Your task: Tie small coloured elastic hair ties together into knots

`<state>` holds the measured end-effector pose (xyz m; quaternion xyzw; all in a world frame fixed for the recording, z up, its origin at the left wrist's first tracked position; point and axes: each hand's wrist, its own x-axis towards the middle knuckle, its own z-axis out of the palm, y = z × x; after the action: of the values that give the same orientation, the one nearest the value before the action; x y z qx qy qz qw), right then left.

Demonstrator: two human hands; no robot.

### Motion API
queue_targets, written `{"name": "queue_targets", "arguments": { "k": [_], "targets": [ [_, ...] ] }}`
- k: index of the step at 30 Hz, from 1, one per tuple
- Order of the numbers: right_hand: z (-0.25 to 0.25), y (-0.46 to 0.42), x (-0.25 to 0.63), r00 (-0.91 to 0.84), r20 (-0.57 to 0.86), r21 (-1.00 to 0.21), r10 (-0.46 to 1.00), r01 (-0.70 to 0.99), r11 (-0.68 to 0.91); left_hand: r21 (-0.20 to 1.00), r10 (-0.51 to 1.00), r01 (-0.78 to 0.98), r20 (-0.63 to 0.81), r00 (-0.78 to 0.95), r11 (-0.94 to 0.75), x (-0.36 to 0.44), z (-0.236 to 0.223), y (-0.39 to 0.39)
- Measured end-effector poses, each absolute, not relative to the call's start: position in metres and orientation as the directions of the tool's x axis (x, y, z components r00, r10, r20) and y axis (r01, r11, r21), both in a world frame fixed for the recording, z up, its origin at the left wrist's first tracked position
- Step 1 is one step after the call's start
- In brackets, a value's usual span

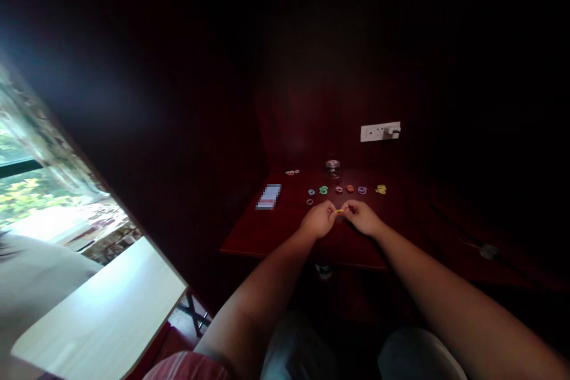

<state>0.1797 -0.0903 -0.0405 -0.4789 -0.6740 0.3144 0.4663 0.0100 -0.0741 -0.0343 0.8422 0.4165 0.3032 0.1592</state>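
Observation:
Between my two hands a small yellow elastic hair tie [339, 211] is stretched over the dark red table [267, 237]. My left hand [319, 219] pinches its left end and my right hand [361, 217] pinches the other. Just beyond the hands runs a row of small piles of hair ties: blue [311, 192], green [323, 190], pink [339, 189], orange [350, 188], purple [362, 190] and yellow [380, 189]. A single pale ring [310, 202] lies in front of the blue ones, close to my left hand.
A clear lidded jar [332, 168] stands behind the row. Several pale rings [292, 173] lie at the back left, above a blurred phone-like rectangle [269, 196]. A socket strip [380, 132] with a plug is on the wall. At lower left is a light wooden table [107, 309].

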Motion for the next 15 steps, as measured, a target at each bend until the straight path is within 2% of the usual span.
{"name": "queue_targets", "arguments": {
  "k": [6,15],
  "targets": [
    [-0.040,-0.091,0.181,-0.025,0.323,-0.905,0.946,0.285,0.316,0.591,0.811,0.562,0.345,0.472,-0.578,0.011,-0.039,-0.068],
    [-0.041,-0.080,0.189,0.001,0.262,-0.952,0.965,0.165,0.258,0.777,0.841,0.394,0.306,0.445,-0.492,0.011,-0.037,-0.055]
  ]
}}
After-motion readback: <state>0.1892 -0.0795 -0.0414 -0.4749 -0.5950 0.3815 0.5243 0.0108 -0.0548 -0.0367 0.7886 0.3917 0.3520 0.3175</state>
